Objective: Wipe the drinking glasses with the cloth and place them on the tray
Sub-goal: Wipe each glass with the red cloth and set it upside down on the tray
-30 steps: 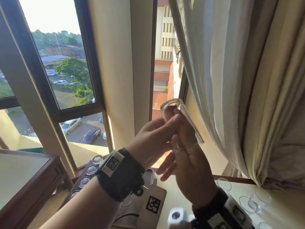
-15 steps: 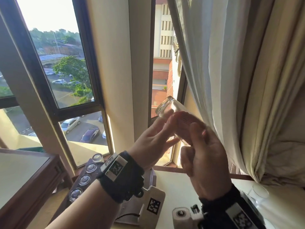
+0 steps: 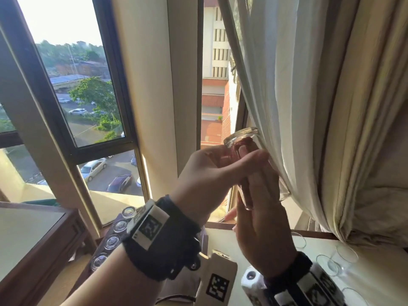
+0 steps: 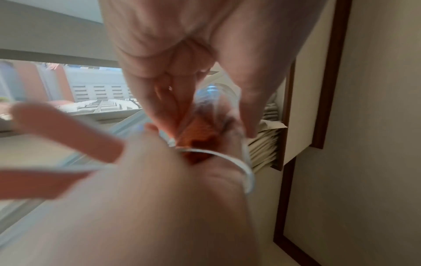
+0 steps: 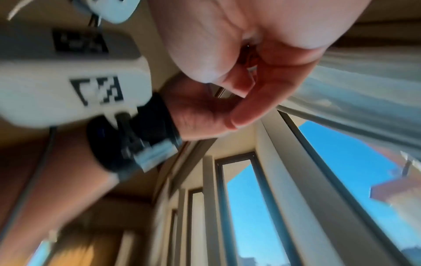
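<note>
Both hands raise one glass (image 3: pixel 254 164) toward twelve o'clock, likely to inspect it against daylight: left hand (image 3: pixel 212 173) fingers curled around it, right hand (image 3: pixel 260 228) fingers loosely cupping its lower end.

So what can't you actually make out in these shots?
- Head view: the clear drinking glass shows no cloth; left hand and right hand cover its body.
- Left wrist view: an orange patch inside the glass, blurred; cloth or skin unclear.
- Right wrist view: motion blur; glass hidden by fingers.
</note>
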{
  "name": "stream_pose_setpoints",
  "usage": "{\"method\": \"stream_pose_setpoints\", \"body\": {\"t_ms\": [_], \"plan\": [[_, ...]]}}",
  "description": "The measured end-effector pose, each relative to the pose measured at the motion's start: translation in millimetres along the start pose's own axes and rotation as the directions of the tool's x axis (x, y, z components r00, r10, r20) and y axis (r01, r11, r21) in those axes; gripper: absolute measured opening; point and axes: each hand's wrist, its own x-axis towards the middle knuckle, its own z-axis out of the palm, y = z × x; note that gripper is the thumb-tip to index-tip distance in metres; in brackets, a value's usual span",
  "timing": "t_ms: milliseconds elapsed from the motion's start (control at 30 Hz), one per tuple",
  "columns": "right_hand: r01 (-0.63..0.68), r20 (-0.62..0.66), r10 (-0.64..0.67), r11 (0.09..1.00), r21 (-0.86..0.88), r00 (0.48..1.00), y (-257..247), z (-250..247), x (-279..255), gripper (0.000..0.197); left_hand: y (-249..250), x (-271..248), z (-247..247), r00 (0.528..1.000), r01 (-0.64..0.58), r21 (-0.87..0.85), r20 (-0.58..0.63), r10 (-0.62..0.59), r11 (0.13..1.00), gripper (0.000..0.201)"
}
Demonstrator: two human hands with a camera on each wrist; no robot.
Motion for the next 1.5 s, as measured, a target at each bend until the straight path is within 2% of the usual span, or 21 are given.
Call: {"method": "stream_pose_setpoints", "body": {"t_ms": [67,200,233,267,333,400,500,600,633,700,767,833,900,967,1033,1100,1200,1267,1367,1433,1500], "plan": [[-0.219,0.131,0.182,0.898,0.383,0.975,-17,-6,4,0.073,-6,1,-3,0.997,-0.024,-0.081,0.074,0.03,0.996,0.041],[-0.454,0.407,0.243,0.187,0.871,0.881,-44,-26,16,0.077,-13,1,-7,0.988,-0.011,-0.325,0.145,0.061,0.945,0.047],[-0.478,0.443,0.23,0.125,0.869,0.866,-42,-27,18,0.072,-13,1,-8,0.99,-0.008,-0.353,0.131,0.058,0.936,0.048],[-0.497,0.454,0.235,0.182,0.848,0.86,-38,-25,19,0.068,-13,2,-8,0.993,-0.012,-0.349,0.107,0.052,0.937,0.045],[-0.46,0.366,0.28,0.57,0.681,0.888,-24,-16,15,0.067,-11,4,-9,0.999,-0.001,-0.263,0.051,0.015,0.965,0.029],[-0.166,0.155,0.133,0.96,0.227,0.979,-9,-8,13,0.068,-6,6,-10,0.998,0.053,-0.119,-0.02,-0.056,0.991,0.034],[0.052,0.161,-0.017,0.975,-0.216,0.987,11,4,5,0.081,-4,9,-12,0.983,0.169,0.078,-0.083,-0.163,0.982,0.058],[-0.129,0.174,0.117,0.99,0.054,0.978,-3,8,7,0.079,-8,12,-16,0.988,0.156,0.096,-0.01,-0.156,0.983,0.052],[-0.281,0.23,0.221,0.92,0.275,0.948,-12,7,7,0.079,-11,12,-18,0.989,0.144,0.048,0.025,-0.146,0.988,0.046],[-0.521,0.434,0.289,0.501,0.691,0.853,-26,-3,11,0.073,-19,11,-23,0.99,0.124,-0.131,0.086,-0.113,0.984,0.048],[-0.516,0.52,0.154,-0.065,0.854,0.84,-32,-14,16,0.059,-27,11,-25,0.993,0.089,-0.31,0.1,-0.06,0.946,0.065],[-0.485,0.534,0.167,-0.261,0.834,0.829,-32,-14,17,0.051,-30,13,-24,0.998,0.018,-0.324,0.06,0.002,0.946,0.061],[-0.542,0.511,0.314,0.013,0.841,0.8,-27,-5,16,0.049,-25,17,-23,0.999,-0.027,-0.246,0.027,0.034,0.969,0.037],[-0.447,0.32,0.317,0.53,0.72,0.893,-17,4,12,0.054,-16,19,-22,0.999,-0.027,-0.149,0.017,0.03,0.989,0.03],[-0.14,0.148,0.107,0.963,0.229,0.983,3,11,7,0.058,-11,21,-21,1.0,0.006,-0.031,-0.024,-0.006,1.0,0.037],[0.073,0.153,-0.048,0.983,-0.166,0.987,20,13,2,0.069,-12,23,-20,0.998,0.064,0.064,-0.027,-0.062,0.996,0.049],[-0.101,0.182,0.087,0.992,0.073,0.98,7,8,6,0.075,-17,21,-20,0.994,0.101,0.011,0.043,-0.102,0.995,0.045],[-0.395,0.371,0.199,0.709,0.584,0.907,-11,-1,10,0.083,-25,18,-19,0.991,0.12,-0.141,0.074,-0.111,0.983,0.041],[-0.5,0.521,0.072,-0.199,0.843,0.85,-23,-16,19,0.077,-43,13,-16,0.995,0.097,-0.403,0.06,-0.08,0.91,0.07],[-0.455,0.559,0.138,-0.44,0.774,0.818,-16,-16,22,0.067,-49,15,-14,0.998,0.057,-0.433,0.02,-0.054,0.9,0.079],[-0.429,0.594,0.292,-0.469,0.772,0.749,-14,-15,24,0.05,-50,19,-14,0.999,0.035,-0.388,0.009,-0.034,0.921,0.07]]}}
